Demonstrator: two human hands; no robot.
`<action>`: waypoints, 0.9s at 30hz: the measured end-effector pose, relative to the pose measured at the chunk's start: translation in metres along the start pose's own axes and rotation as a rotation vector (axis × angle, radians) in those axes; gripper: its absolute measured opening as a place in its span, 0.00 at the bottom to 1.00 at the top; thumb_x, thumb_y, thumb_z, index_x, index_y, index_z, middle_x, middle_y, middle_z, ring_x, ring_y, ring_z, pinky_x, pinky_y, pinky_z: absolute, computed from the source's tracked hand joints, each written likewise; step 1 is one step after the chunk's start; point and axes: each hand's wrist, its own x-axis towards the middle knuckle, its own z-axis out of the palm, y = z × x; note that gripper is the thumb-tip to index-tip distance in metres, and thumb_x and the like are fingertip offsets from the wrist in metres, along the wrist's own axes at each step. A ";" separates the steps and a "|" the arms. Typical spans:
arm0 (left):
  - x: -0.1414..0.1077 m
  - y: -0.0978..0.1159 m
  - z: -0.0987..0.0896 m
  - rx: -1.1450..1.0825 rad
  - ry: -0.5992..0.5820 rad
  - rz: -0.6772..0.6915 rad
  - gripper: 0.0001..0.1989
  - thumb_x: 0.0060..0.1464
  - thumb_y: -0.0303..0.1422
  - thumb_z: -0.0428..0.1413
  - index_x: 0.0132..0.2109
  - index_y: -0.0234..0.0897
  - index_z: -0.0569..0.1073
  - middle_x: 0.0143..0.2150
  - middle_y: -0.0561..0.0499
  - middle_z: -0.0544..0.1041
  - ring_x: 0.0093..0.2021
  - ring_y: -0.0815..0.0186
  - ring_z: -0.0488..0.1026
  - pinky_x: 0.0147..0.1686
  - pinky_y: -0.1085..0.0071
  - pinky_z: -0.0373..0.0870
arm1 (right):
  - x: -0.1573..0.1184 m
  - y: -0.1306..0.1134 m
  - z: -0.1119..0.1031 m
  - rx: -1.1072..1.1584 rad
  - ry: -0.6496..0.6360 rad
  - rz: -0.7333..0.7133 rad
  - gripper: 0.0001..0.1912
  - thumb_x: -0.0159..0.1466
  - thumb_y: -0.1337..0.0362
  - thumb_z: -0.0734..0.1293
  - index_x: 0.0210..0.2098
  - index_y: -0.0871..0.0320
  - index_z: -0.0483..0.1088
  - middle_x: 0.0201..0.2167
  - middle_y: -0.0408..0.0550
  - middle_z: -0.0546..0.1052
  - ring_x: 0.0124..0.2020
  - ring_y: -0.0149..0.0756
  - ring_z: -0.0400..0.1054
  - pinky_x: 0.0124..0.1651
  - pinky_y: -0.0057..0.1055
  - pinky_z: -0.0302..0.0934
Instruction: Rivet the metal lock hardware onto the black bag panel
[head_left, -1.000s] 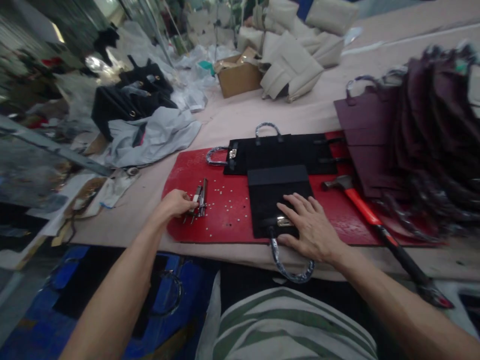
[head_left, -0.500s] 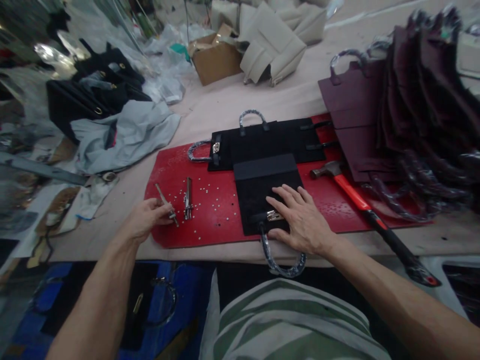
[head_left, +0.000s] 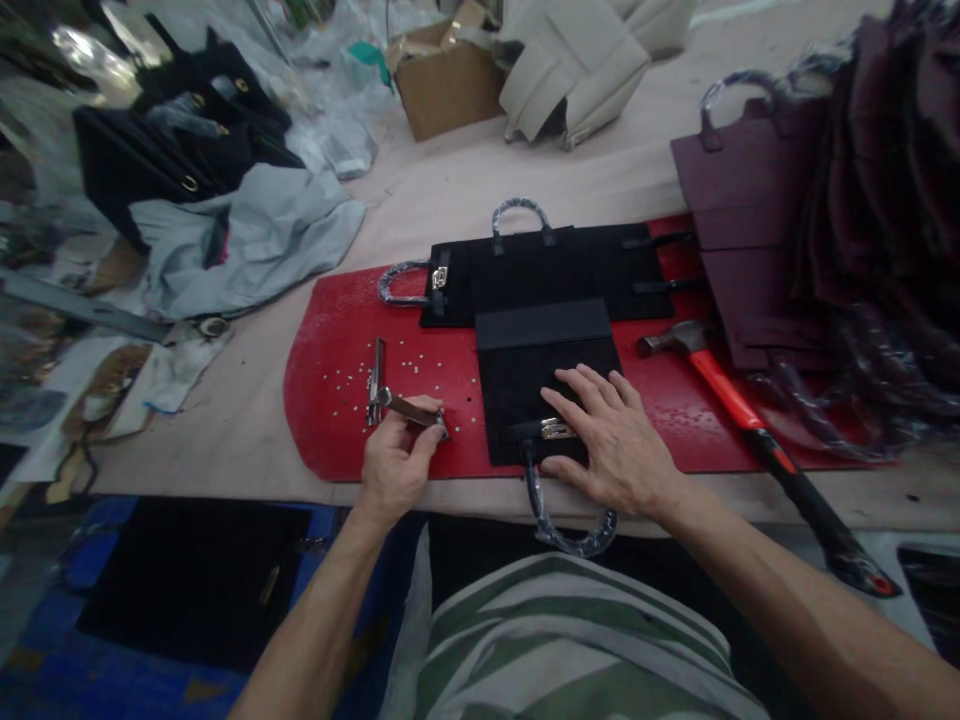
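My left hand (head_left: 401, 455) pinches a slim metal tool (head_left: 411, 407) over the red board (head_left: 322, 400). Just behind it lies a second metal tool (head_left: 376, 375), among several small pale dots on the board. My right hand (head_left: 615, 440) lies spread on the near flap of a black bag piece (head_left: 540, 385), its fingers beside a shiny metal clasp (head_left: 556, 428). A plastic-wrapped handle (head_left: 574, 540) of that piece hangs over the table's front edge. Under my left fingers, the tool's near end is partly hidden.
A hammer (head_left: 724, 390) with a red and black handle lies at the right. Behind it hang purple bag pieces (head_left: 750, 240). Grey cloth (head_left: 255, 235), black bags (head_left: 187, 140) and a cardboard box (head_left: 446, 90) stand farther back. Blue material (head_left: 45, 640) is below the table's edge.
My left hand has moved right with the metal tool, from the board's left end to nearer the black piece. My right hand stays spread on the flap. The view has shifted slightly.
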 end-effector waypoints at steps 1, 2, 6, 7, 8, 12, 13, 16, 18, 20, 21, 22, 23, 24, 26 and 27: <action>-0.002 -0.002 0.001 0.008 0.006 0.004 0.10 0.57 0.32 0.61 0.46 0.35 0.77 0.46 0.46 0.81 0.47 0.62 0.79 0.50 0.67 0.78 | 0.000 0.000 0.000 0.000 -0.002 0.001 0.40 0.62 0.42 0.68 0.66 0.60 0.63 0.69 0.61 0.60 0.71 0.59 0.49 0.71 0.59 0.42; -0.003 -0.004 0.001 0.003 0.016 -0.009 0.10 0.57 0.32 0.61 0.46 0.35 0.77 0.47 0.45 0.81 0.48 0.61 0.79 0.51 0.67 0.78 | 0.000 0.000 0.000 0.000 -0.002 0.001 0.40 0.62 0.42 0.68 0.66 0.60 0.63 0.69 0.61 0.60 0.71 0.60 0.49 0.71 0.60 0.42; -0.006 -0.007 -0.004 -0.096 0.048 -0.178 0.15 0.59 0.36 0.61 0.50 0.33 0.77 0.47 0.43 0.82 0.46 0.61 0.81 0.47 0.68 0.80 | 0.000 0.001 0.002 0.004 -0.006 0.007 0.41 0.62 0.42 0.69 0.66 0.59 0.63 0.70 0.60 0.59 0.71 0.60 0.48 0.71 0.60 0.41; -0.007 -0.008 -0.005 -0.117 0.051 -0.211 0.16 0.59 0.36 0.61 0.51 0.32 0.77 0.46 0.43 0.83 0.44 0.61 0.82 0.47 0.68 0.80 | 0.000 0.001 0.002 0.004 -0.007 0.008 0.41 0.62 0.42 0.69 0.66 0.59 0.63 0.70 0.60 0.59 0.71 0.60 0.48 0.71 0.60 0.41; -0.008 -0.009 -0.006 -0.136 0.054 -0.227 0.16 0.59 0.37 0.61 0.51 0.32 0.77 0.45 0.43 0.83 0.44 0.61 0.82 0.47 0.67 0.80 | 0.000 0.001 0.002 0.004 -0.008 0.008 0.41 0.62 0.42 0.69 0.66 0.59 0.63 0.70 0.60 0.59 0.71 0.60 0.48 0.71 0.60 0.41; -0.011 -0.010 0.002 -0.200 0.038 -0.199 0.15 0.61 0.37 0.61 0.51 0.32 0.77 0.46 0.43 0.83 0.46 0.60 0.82 0.50 0.67 0.79 | 0.000 0.001 0.001 0.011 -0.009 -0.001 0.41 0.62 0.41 0.69 0.66 0.60 0.63 0.69 0.61 0.59 0.71 0.60 0.48 0.71 0.59 0.41; -0.011 -0.009 0.006 -0.215 0.023 -0.185 0.15 0.61 0.37 0.61 0.51 0.33 0.77 0.47 0.43 0.83 0.46 0.60 0.82 0.50 0.67 0.79 | 0.000 0.001 0.001 0.014 -0.010 -0.003 0.42 0.62 0.41 0.69 0.66 0.60 0.63 0.70 0.61 0.59 0.71 0.60 0.48 0.71 0.59 0.41; -0.009 -0.002 0.020 -0.238 -0.011 -0.132 0.12 0.61 0.36 0.61 0.49 0.34 0.77 0.48 0.43 0.82 0.47 0.60 0.81 0.50 0.68 0.79 | 0.000 0.001 0.001 0.020 -0.014 0.000 0.42 0.62 0.40 0.68 0.67 0.59 0.63 0.70 0.61 0.59 0.71 0.60 0.47 0.71 0.59 0.41; -0.008 0.003 0.030 -0.260 -0.027 -0.096 0.10 0.62 0.35 0.61 0.48 0.34 0.77 0.48 0.43 0.82 0.48 0.61 0.81 0.49 0.69 0.79 | -0.001 0.001 0.001 0.021 -0.017 0.002 0.42 0.62 0.40 0.68 0.67 0.60 0.63 0.70 0.61 0.59 0.71 0.60 0.48 0.71 0.59 0.41; -0.006 0.008 0.039 -0.301 -0.052 -0.071 0.09 0.62 0.34 0.60 0.47 0.35 0.76 0.49 0.44 0.81 0.48 0.61 0.81 0.49 0.68 0.79 | -0.001 0.001 0.000 0.023 -0.015 0.001 0.42 0.62 0.41 0.68 0.66 0.60 0.63 0.70 0.61 0.60 0.71 0.60 0.48 0.71 0.59 0.41; -0.006 0.010 0.043 -0.321 -0.070 -0.058 0.08 0.63 0.33 0.60 0.47 0.35 0.76 0.49 0.44 0.81 0.48 0.60 0.81 0.49 0.68 0.79 | -0.001 0.001 0.000 0.024 -0.014 0.001 0.42 0.62 0.41 0.68 0.67 0.60 0.63 0.70 0.61 0.60 0.71 0.60 0.48 0.71 0.59 0.41; -0.005 0.011 0.046 -0.335 -0.093 -0.046 0.07 0.63 0.33 0.59 0.47 0.35 0.76 0.50 0.43 0.80 0.48 0.60 0.81 0.49 0.67 0.79 | -0.001 0.001 0.000 0.025 -0.012 0.003 0.42 0.62 0.41 0.68 0.67 0.60 0.63 0.70 0.61 0.60 0.71 0.60 0.48 0.71 0.59 0.41; -0.005 0.012 0.049 -0.336 -0.116 -0.032 0.06 0.63 0.32 0.58 0.46 0.36 0.75 0.50 0.43 0.80 0.49 0.60 0.81 0.50 0.66 0.79 | -0.001 0.000 0.000 0.027 -0.010 0.005 0.42 0.62 0.41 0.68 0.66 0.60 0.63 0.70 0.61 0.60 0.71 0.60 0.48 0.71 0.59 0.41; -0.004 0.013 0.051 -0.326 -0.137 -0.016 0.06 0.63 0.31 0.58 0.46 0.36 0.75 0.51 0.43 0.79 0.49 0.59 0.80 0.51 0.65 0.79 | 0.000 0.000 0.000 0.029 -0.007 0.006 0.41 0.62 0.42 0.68 0.66 0.60 0.63 0.70 0.61 0.59 0.71 0.60 0.48 0.71 0.59 0.41; -0.004 0.012 0.054 -0.301 -0.171 0.015 0.05 0.64 0.30 0.58 0.47 0.36 0.75 0.51 0.43 0.79 0.50 0.59 0.80 0.51 0.64 0.79 | 0.000 0.000 0.000 0.036 -0.002 0.008 0.41 0.62 0.42 0.69 0.66 0.60 0.64 0.70 0.61 0.59 0.71 0.60 0.49 0.71 0.59 0.41; -0.004 0.012 0.056 -0.294 -0.180 0.028 0.05 0.64 0.30 0.57 0.47 0.36 0.74 0.50 0.43 0.79 0.50 0.59 0.80 0.51 0.64 0.79 | 0.000 0.000 0.000 0.040 0.001 0.008 0.41 0.61 0.42 0.69 0.66 0.60 0.64 0.70 0.61 0.60 0.71 0.60 0.49 0.71 0.59 0.41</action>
